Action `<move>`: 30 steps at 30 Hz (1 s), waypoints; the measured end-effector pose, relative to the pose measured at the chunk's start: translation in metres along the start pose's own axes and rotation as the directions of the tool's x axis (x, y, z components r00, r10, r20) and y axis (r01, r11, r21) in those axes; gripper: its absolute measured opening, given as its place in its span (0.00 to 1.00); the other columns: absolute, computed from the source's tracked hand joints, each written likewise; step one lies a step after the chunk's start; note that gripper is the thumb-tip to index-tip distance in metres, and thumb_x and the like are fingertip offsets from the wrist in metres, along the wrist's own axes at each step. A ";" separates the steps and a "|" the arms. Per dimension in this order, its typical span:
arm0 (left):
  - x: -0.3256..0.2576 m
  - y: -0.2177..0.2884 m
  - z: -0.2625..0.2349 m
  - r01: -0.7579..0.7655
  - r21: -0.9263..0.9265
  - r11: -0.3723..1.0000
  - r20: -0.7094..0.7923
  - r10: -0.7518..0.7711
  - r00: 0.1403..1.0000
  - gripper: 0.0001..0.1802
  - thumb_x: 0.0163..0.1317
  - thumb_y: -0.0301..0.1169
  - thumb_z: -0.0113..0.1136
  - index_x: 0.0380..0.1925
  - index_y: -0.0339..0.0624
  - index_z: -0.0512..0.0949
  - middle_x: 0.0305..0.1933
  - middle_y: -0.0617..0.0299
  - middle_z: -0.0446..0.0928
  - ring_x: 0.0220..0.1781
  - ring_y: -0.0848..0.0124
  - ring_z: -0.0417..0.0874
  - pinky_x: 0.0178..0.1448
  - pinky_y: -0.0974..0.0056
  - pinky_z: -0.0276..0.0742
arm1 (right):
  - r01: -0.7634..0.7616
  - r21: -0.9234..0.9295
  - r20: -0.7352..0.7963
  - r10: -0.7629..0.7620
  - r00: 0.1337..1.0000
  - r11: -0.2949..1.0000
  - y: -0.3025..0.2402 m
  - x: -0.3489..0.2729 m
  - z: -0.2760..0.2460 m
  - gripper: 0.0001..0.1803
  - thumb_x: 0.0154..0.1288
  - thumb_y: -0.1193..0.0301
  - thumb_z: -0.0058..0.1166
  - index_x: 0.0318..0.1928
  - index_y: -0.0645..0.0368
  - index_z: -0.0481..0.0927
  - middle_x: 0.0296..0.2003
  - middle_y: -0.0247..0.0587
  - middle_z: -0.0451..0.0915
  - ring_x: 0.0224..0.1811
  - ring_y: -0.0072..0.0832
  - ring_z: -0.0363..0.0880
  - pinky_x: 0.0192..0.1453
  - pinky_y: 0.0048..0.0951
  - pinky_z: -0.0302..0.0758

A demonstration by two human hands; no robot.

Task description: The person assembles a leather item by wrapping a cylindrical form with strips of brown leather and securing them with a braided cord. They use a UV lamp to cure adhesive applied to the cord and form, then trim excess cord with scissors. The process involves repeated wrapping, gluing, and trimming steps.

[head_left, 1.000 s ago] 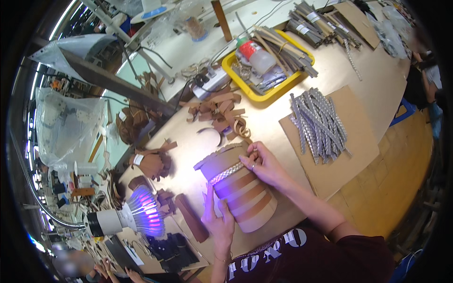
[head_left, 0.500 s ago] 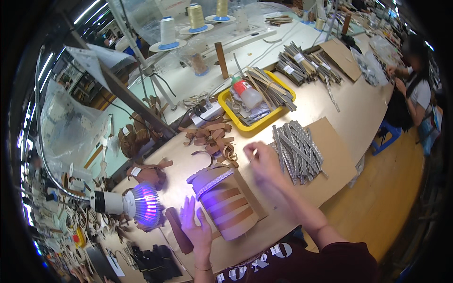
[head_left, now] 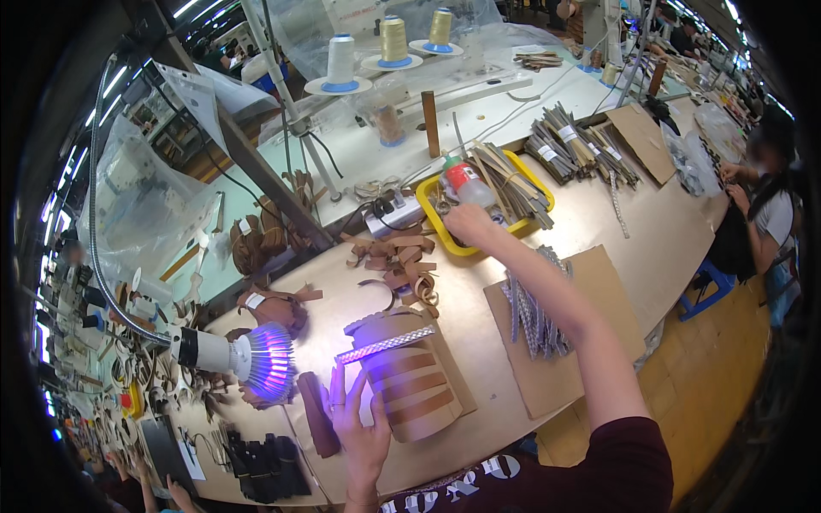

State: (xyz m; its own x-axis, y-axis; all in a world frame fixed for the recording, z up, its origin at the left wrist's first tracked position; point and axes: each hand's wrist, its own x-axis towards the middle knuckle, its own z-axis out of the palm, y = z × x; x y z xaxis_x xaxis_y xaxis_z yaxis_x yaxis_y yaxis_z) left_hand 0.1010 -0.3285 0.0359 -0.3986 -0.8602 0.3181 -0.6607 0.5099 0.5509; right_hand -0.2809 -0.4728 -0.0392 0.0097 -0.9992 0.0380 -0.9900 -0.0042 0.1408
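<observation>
My left hand [head_left: 361, 427] rests with fingers outstretched at the left edge of a board [head_left: 428, 419] bearing several brown strips [head_left: 419, 378]. Its fingertips are at the left end of a silvery braided strip [head_left: 389, 344], which lies across the top of the board; whether they press on it I cannot tell. Reaching into the near left part of a yellow tray [head_left: 462, 250], my right hand [head_left: 469, 226] has its fingers mostly hidden. Beside it in the tray are a red-and-clear bottle [head_left: 469, 185] and a bundle of thin strips [head_left: 513, 188].
A lamp [head_left: 267, 363] throws purple light left of the board. Brown scraps [head_left: 398, 256] lie behind it. Braided strips [head_left: 539, 316] sit on cardboard [head_left: 603, 342] under my right forearm. Thread spools [head_left: 340, 61] stand at the back; another person [head_left: 761, 201] sits far right.
My right hand has moved from beside the pile of braided strips up into the yellow tray. The braided strip on the board lies at a flatter angle, my left fingertips near its end.
</observation>
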 end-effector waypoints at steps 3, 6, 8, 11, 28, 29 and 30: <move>-0.006 0.002 -0.004 0.040 0.005 0.999 0.025 -0.040 0.999 0.17 0.64 0.31 0.57 0.53 0.41 0.78 0.68 0.47 0.68 0.71 0.52 0.66 0.76 0.45 0.50 | 0.153 -0.041 0.102 -0.148 0.984 0.987 0.011 0.007 -0.004 0.05 0.54 0.73 0.58 0.30 0.57 0.86 0.32 0.43 0.86 0.36 0.38 0.87 0.38 0.37 0.83; -0.007 0.003 -0.005 0.050 -0.046 0.998 0.018 -0.049 0.999 0.16 0.64 0.31 0.58 0.51 0.41 0.80 0.67 0.49 0.70 0.70 0.53 0.67 0.75 0.46 0.51 | 0.236 -0.047 0.119 -0.230 0.966 0.971 0.021 0.011 -0.008 0.05 0.51 0.71 0.59 0.28 0.58 0.85 0.30 0.45 0.85 0.34 0.41 0.86 0.37 0.39 0.82; -0.008 0.003 -0.006 0.056 -0.065 0.996 0.005 -0.056 0.998 0.16 0.62 0.29 0.59 0.50 0.42 0.80 0.65 0.49 0.71 0.69 0.54 0.68 0.76 0.46 0.50 | 0.202 -0.006 0.104 -0.200 0.974 0.979 0.027 0.009 -0.011 0.06 0.52 0.71 0.58 0.28 0.59 0.85 0.30 0.45 0.85 0.33 0.41 0.86 0.37 0.40 0.81; -0.007 0.006 -0.008 0.035 -0.078 0.996 -0.039 -0.038 0.999 0.15 0.60 0.27 0.60 0.49 0.41 0.81 0.62 0.49 0.74 0.67 0.54 0.71 0.75 0.46 0.52 | -0.019 0.116 -0.114 0.032 0.993 0.993 0.038 -0.003 -0.021 0.06 0.52 0.72 0.58 0.28 0.61 0.84 0.33 0.48 0.85 0.36 0.43 0.85 0.38 0.39 0.81; 0.096 0.071 0.036 0.456 -0.810 0.370 0.480 -0.030 0.877 0.17 0.71 0.32 0.54 0.54 0.31 0.73 0.50 0.54 0.80 0.47 0.71 0.83 0.53 0.67 0.82 | -0.097 0.995 0.097 -0.037 0.995 -0.012 -0.060 -0.136 -0.130 0.11 0.69 0.67 0.58 0.40 0.62 0.84 0.29 0.26 0.81 0.34 0.11 0.73 0.39 0.19 0.71; 0.098 0.069 0.038 0.460 -0.815 0.352 0.476 -0.045 0.878 0.16 0.70 0.32 0.55 0.52 0.30 0.74 0.47 0.57 0.81 0.45 0.74 0.83 0.47 0.71 0.82 | -0.100 0.995 0.101 -0.103 0.990 0.015 -0.056 -0.137 -0.126 0.12 0.70 0.64 0.57 0.41 0.62 0.83 0.33 0.29 0.82 0.36 0.13 0.76 0.41 0.20 0.73; 0.101 0.063 0.035 0.420 -0.815 0.399 0.438 -0.052 0.898 0.16 0.70 0.31 0.55 0.52 0.31 0.74 0.46 0.57 0.81 0.43 0.75 0.83 0.45 0.72 0.82 | -0.197 0.980 0.197 -0.081 0.977 0.013 -0.045 -0.132 -0.119 0.12 0.68 0.65 0.58 0.42 0.61 0.83 0.33 0.32 0.82 0.36 0.17 0.78 0.40 0.22 0.74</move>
State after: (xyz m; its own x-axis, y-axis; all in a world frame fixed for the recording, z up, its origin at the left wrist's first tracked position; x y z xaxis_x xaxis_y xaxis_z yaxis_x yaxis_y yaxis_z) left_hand -0.0036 -0.3826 0.0756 -0.6020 -0.7944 -0.0806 0.0873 -0.1659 0.9823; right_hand -0.2208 -0.3358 0.0671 0.0624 -0.9836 -0.1692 -0.1521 0.1582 -0.9756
